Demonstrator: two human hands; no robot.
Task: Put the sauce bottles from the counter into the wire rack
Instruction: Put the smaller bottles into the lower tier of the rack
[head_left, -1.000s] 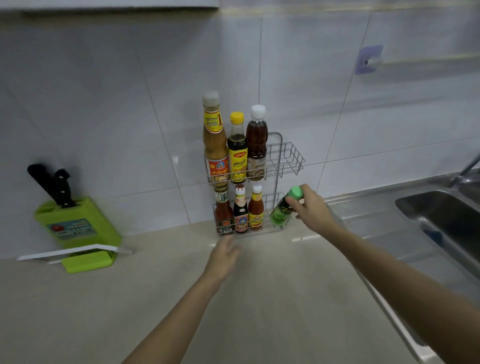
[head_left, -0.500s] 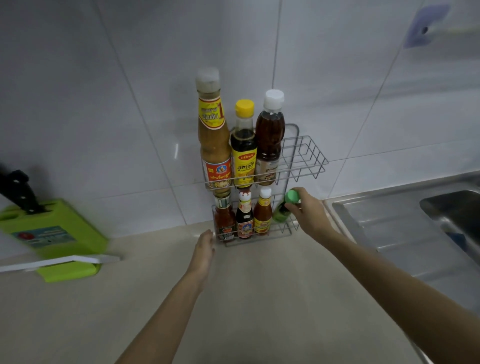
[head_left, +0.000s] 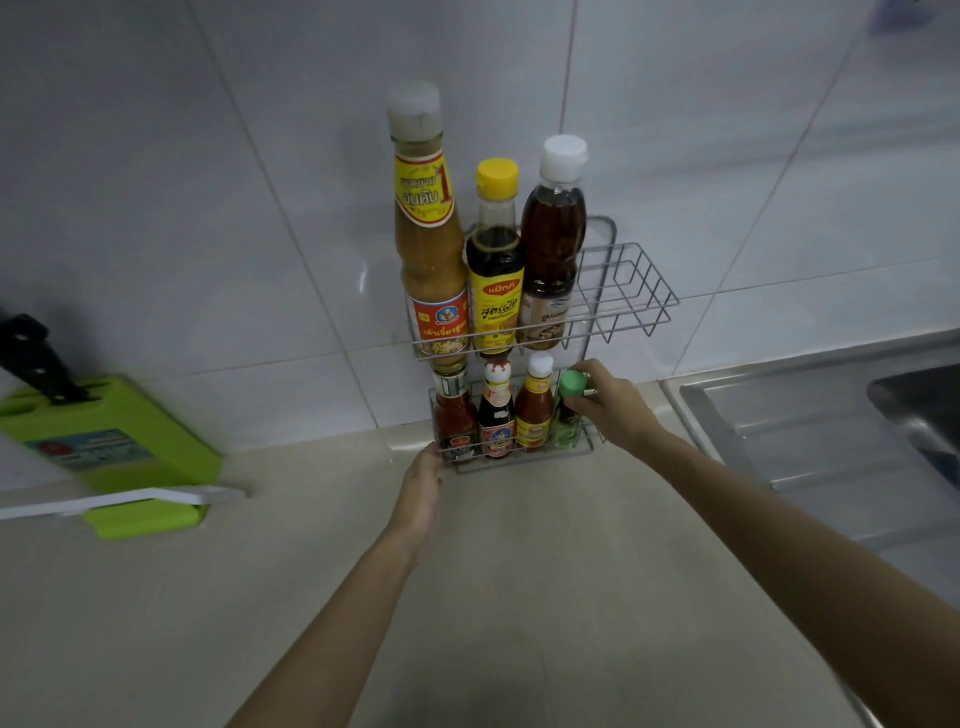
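A two-tier wire rack (head_left: 631, 291) stands against the tiled wall. Its upper tier holds three tall sauce bottles (head_left: 493, 260) at the left, with bare wire at the right. Three small bottles (head_left: 496, 415) stand in the lower tier. Upright at that tier's right end is a small green bottle (head_left: 567, 415) with a green cap, and my right hand (head_left: 610, 410) is closed on its cap and neck. My left hand (head_left: 423, 483) rests on the rack's lower left front corner, fingers touching the wire.
A green knife block (head_left: 114, 447) with a black-handled knife (head_left: 36, 358) and a white board stands at the left. A steel sink and drainboard (head_left: 810, 431) lie to the right. The beige counter (head_left: 519, 597) stretches in front of the rack.
My right hand has brought the tilted green bottle into the lower tier and stood it upright. My left hand has moved forward onto the rack's corner. The view has come closer.
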